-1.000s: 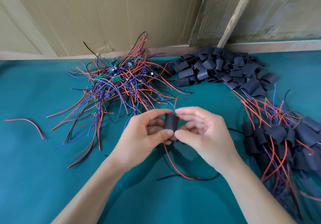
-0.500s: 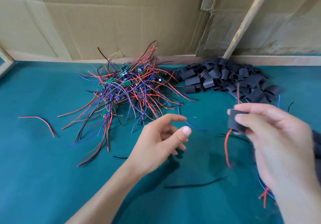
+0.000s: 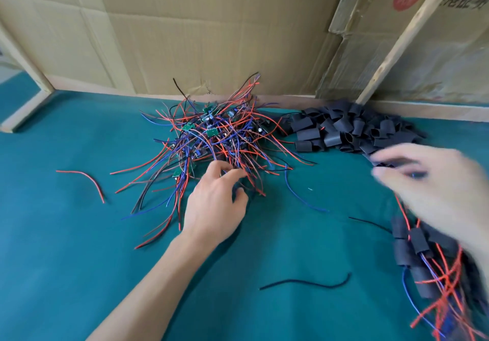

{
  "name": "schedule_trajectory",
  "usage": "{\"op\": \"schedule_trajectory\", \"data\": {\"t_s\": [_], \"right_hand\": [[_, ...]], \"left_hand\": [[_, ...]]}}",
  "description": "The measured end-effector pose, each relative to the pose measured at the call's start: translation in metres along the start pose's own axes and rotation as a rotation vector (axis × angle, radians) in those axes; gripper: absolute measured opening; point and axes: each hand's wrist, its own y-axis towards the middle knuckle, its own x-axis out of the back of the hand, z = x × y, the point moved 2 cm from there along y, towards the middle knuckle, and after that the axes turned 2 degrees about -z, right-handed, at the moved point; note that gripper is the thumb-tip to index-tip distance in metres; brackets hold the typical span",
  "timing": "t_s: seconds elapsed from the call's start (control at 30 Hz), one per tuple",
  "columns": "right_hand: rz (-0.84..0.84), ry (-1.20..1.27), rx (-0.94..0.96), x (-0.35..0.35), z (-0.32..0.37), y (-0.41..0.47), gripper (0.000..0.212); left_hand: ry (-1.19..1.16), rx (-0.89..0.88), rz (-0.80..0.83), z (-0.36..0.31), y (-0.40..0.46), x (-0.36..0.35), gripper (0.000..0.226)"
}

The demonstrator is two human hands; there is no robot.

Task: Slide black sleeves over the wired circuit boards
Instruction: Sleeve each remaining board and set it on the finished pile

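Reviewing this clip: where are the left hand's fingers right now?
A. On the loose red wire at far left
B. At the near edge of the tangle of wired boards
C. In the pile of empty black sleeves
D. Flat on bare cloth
B: the left hand reaches its fingertips into the near edge of the wired boards, apart from the sleeves.

Single head-worn view, looking forward and down, close over green table [image 3: 79, 261]

A green cloth [image 3: 79, 274] covers the table. Cardboard sheets [image 3: 198, 28] stand along its far edge, with a wooden strip [image 3: 402, 38] leaning against them, well beyond the fingers.
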Motion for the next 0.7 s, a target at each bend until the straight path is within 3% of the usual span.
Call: {"op": "schedule_trajectory", "data": {"t_s": [0.1,0.2,0.33,0.57,0.7], "right_hand": [[0.215,0.026,0.232,-0.061,0.065,0.024,0.017],[0.356,-0.030,0.318,-0.114,0.097,0.060,0.031],[0.309,-0.168,0.338,-0.160,0.114,0.099,0.031],[0.296,-0.140,0.328,-0.168,0.112,0.118,0.008],[0.338,-0.155,0.300,-0.171,0.105,0.114,0.016]], "left_hand": [[0.065,0.007,-0.022,0.001,0.000,0.000,0.030],[0.103,0.033,-0.051,0.001,0.002,0.004,0.031],[0.132,0.060,-0.064,0.003,0.003,0.007,0.031],[0.127,0.064,-0.024,0.000,0.005,0.008,0.029],[0.110,0.055,0.020,-0.001,0.004,0.008,0.027]]}}
